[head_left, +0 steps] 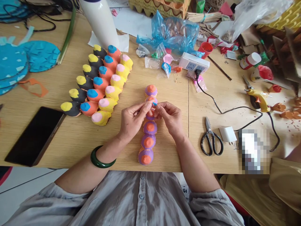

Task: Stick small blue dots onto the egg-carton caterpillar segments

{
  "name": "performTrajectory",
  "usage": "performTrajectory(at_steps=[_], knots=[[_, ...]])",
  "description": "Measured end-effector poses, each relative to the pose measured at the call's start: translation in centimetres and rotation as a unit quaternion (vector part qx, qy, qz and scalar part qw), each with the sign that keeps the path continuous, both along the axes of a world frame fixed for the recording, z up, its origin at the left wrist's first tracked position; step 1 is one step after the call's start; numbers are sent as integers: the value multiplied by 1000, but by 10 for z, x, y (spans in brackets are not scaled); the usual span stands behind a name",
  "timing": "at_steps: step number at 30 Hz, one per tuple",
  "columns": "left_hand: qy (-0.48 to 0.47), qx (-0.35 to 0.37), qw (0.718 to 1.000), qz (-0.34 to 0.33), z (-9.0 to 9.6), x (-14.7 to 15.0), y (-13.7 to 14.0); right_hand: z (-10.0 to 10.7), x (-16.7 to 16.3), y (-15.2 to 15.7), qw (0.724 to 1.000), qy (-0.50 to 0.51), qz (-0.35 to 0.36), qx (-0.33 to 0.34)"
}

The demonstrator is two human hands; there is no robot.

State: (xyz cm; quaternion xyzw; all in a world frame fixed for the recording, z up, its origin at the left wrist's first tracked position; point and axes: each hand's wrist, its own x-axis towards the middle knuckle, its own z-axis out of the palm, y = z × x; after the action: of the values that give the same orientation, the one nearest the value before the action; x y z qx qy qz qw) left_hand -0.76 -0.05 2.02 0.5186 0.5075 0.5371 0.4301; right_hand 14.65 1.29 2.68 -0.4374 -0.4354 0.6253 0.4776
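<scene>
Between my fingertips is a small piece of blue clay (154, 104), pinched from both sides. My left hand (135, 118), with a green bangle on its wrist, closes thumb and forefinger at the piece's left. From the right, my right hand (171, 118) pinches it too. Both hands hover over a row of purple egg-carton cups (149, 142) topped with orange, which runs toward the table's front edge; the hands partly hide its middle cups. To the left stand three more rows of cups: black with yellow tops (81, 82), orange with blue tops (101, 83), yellow with pink tops (113, 91).
A phone (35, 135) lies at left, near blue paper discs (42, 56). Scissors (211, 138), a white charger (227, 134) and a corded power strip (194, 63) are at right. A white bottle (101, 23) and blue plastic bag (174, 33) stand behind. Another person sits at far right.
</scene>
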Motion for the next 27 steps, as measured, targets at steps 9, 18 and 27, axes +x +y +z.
performTrajectory(at_steps=[9,18,27], knots=[[27,-6,1000,-7,-2,-4,1,0,1,-1,1000,-3,-4,-11],[31,-2,1000,-7,2,-3,2,-1,-1,-1,1000,1,8,-17],[76,43,996,26,3,-4,2,3,-1,-3,1000,-20,21,-7]])
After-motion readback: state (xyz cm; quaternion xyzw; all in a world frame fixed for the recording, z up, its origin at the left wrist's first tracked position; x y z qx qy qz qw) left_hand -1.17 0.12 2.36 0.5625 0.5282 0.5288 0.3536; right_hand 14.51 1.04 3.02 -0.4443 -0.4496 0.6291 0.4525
